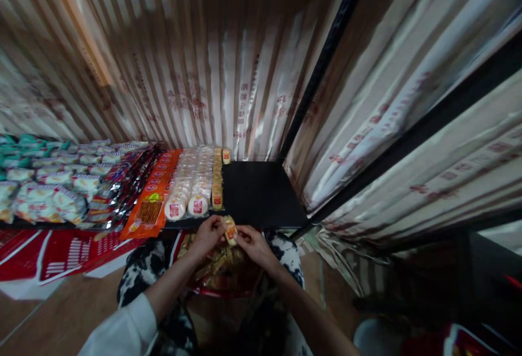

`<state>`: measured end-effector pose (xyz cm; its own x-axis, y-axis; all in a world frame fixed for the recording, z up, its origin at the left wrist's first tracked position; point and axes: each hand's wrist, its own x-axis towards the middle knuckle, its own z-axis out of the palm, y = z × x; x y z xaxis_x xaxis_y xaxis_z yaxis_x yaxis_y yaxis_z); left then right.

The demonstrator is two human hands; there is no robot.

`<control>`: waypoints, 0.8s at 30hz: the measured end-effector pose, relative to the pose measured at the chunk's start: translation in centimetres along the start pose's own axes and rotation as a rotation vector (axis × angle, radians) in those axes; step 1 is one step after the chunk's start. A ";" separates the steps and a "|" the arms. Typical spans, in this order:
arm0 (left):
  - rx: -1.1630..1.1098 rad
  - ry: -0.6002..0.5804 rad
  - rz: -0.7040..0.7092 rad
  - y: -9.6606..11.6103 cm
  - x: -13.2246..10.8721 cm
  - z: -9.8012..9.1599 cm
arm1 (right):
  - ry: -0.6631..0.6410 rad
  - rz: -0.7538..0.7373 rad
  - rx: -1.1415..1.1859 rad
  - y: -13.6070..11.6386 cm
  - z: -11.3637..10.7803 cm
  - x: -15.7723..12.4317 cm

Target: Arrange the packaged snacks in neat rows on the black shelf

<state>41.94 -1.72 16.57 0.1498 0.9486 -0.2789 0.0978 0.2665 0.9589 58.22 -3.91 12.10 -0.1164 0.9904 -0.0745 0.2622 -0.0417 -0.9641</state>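
Between my two hands is a small wrapped snack cake, yellowish with a red and orange label. My left hand pinches its left edge, and my right hand grips its lower right side. Below them, between my knees, a red-rimmed container holds many gold-wrapped packets. Just beyond my hands, a row of similar small snack packs runs back along the black shelf, with a single pack beside its far end.
Left of that row stand stacked round white packs, an orange snack bag, dark red shiny packets and white packets. Striped curtain-like sheeting hangs behind the shelf. A black post rises at its right. Red packaging lies lower left.
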 end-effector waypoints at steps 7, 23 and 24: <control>0.060 -0.040 0.022 2.8 4.4 1.9 | 0.110 -0.091 -0.023 -1.2 -2.8 3.6; 0.072 0.349 0.075 5.9 16.4 7.6 | 0.382 -0.016 -0.389 -2.6 -5.7 19.9; 0.033 0.338 0.061 6.0 17.1 7.8 | 0.379 -0.015 -0.400 -2.6 -5.7 20.8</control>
<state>52.74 14.76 17.18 -0.1774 0.9671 -0.1823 0.1313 0.2068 0.9695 60.53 17.50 14.52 0.2108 0.9717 0.1064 0.6155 -0.0474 -0.7867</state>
